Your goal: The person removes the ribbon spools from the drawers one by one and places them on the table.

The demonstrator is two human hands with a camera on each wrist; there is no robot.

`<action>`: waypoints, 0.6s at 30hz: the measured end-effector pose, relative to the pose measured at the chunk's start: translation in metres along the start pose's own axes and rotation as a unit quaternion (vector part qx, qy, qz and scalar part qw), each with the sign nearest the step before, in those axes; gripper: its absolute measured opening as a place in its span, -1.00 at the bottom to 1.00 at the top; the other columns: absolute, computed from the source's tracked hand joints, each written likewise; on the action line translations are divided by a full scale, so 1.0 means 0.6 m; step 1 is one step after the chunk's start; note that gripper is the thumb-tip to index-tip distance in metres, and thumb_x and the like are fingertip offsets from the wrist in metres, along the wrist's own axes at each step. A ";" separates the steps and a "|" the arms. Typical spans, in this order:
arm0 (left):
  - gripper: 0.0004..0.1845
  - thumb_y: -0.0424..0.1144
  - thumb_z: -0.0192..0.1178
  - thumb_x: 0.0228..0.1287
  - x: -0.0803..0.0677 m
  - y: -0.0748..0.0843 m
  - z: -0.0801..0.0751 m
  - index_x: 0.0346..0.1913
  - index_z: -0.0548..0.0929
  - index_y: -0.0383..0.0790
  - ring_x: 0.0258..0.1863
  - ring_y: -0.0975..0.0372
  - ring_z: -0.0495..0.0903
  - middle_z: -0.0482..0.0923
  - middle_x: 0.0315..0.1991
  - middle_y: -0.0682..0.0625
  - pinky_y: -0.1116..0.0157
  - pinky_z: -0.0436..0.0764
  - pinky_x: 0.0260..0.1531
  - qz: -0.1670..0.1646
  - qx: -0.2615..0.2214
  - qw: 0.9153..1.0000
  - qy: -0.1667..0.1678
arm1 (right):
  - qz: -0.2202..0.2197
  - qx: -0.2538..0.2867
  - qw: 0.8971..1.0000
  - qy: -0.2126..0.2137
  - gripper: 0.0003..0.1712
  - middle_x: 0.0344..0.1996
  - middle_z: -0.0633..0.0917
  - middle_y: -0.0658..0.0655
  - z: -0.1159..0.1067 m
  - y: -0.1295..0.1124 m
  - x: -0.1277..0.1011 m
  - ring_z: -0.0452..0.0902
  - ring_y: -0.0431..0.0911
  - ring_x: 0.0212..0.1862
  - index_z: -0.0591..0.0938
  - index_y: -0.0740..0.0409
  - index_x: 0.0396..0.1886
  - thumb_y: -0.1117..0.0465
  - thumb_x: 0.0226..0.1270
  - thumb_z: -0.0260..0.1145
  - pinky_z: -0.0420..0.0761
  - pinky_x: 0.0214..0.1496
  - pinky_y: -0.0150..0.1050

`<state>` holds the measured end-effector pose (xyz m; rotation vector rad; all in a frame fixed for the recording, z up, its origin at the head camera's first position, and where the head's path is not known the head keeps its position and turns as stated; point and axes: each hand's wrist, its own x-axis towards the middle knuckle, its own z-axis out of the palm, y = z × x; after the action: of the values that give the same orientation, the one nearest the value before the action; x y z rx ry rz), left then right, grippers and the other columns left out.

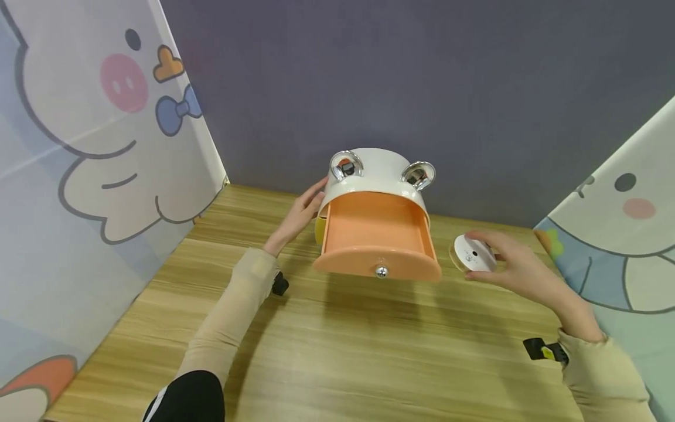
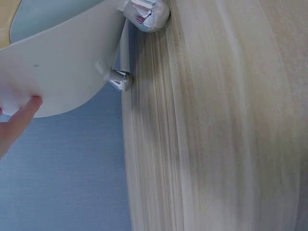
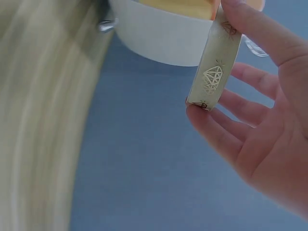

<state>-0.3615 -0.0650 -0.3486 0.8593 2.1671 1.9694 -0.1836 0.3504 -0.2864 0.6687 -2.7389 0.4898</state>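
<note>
To the right of the pulled-out orange drawer, the right hand pinches a white-sided spool above the table; well apart from it, the left hand, fingers extended, touches the left side of the white box.

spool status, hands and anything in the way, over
Left hand touching box. Right hand gripping spool, right of drawer. Drawer pulled open, nothing visible blocking between it and spool.
</note>
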 end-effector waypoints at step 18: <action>-0.46 -0.05 -0.16 0.62 0.007 -0.040 -0.012 0.56 0.15 0.10 0.43 -0.07 0.35 0.08 0.59 -0.05 0.00 0.50 0.36 0.008 -0.011 1.000 0.014 | 0.047 0.028 0.998 -0.035 -0.17 0.09 0.63 0.32 0.098 0.039 -0.061 0.45 -0.27 -0.06 0.53 0.28 0.23 0.13 -0.06 0.64 0.61 -0.24 -0.34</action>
<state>-0.3760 -0.0698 -0.3688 0.8534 2.1554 2.0209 -0.1745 0.3618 -0.3582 0.5833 -2.8410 0.5759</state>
